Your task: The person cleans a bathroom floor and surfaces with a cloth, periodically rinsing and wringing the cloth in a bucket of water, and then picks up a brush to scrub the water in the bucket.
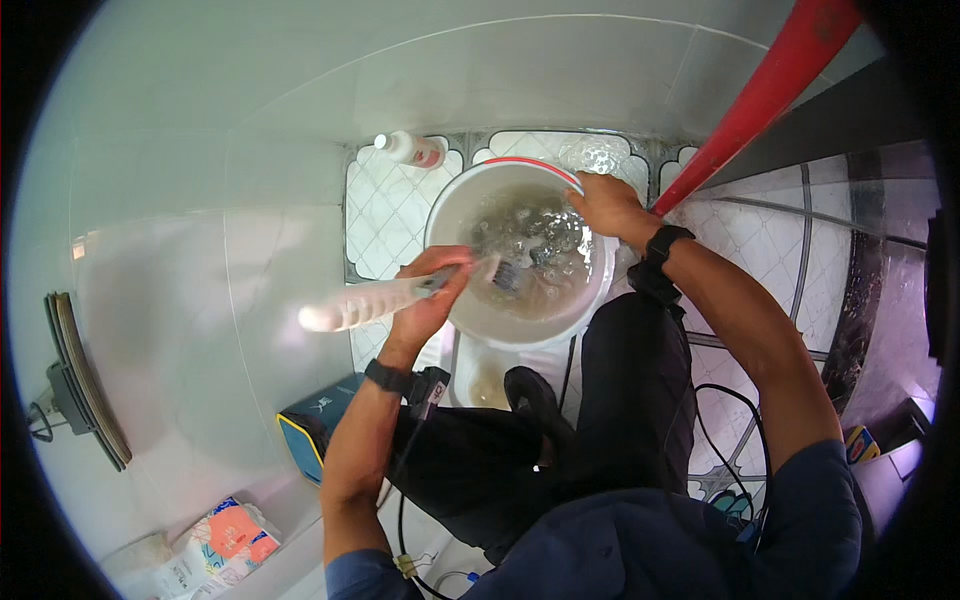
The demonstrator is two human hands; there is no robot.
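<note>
A white bucket (437,218) stands on the tiled floor before me, holding cloudy grey water with bubbles on it. My left hand (430,300) is closed round a brush (365,303) with a thick, pale handle, slightly smeared by motion. The handle points left, and the grey bristles tilt down into the bucket. At the far right of the bucket, my right hand (608,207) grips the rim, beside a red strip that curves along the far edge. What its fingertips touch inside is partly hidden.
A white bottle (410,149) stands behind the bucket, left of it. A red pole (755,100) slants down at the right. A dark blue box (318,418) is by my left elbow, with a printed packet (232,540) nearer. A white basin (487,378) lies by my shoe (535,398).
</note>
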